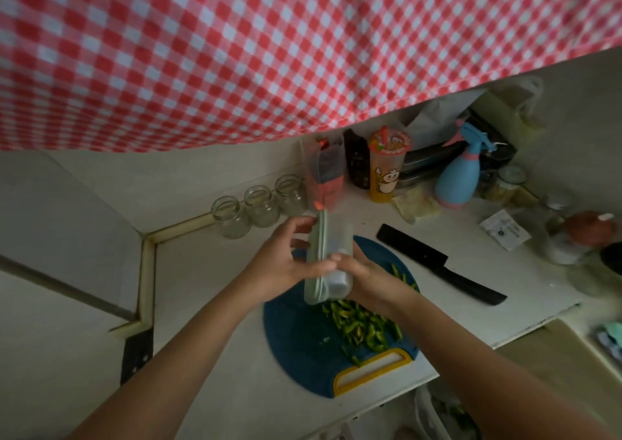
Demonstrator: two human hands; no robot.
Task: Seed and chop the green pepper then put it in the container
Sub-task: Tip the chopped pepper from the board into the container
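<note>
A pile of chopped green pepper strips (361,325) lies on a round blue cutting board (296,342) with a yellow handle. Above the board, both hands hold a clear plastic container (336,248) turned on its side, its pale green lid (318,254) facing left. My left hand (286,258) grips the lid side, fingers curled round its edge. My right hand (363,271) grips the container's body from the right. The inside of the container cannot be made out.
A black cleaver (437,264) lies on the white counter right of the board. Three empty glass jars (259,205), a plastic box, a printed cup (387,170) and a blue spray bottle (461,174) stand behind. A red checked cloth (235,52) hangs overhead.
</note>
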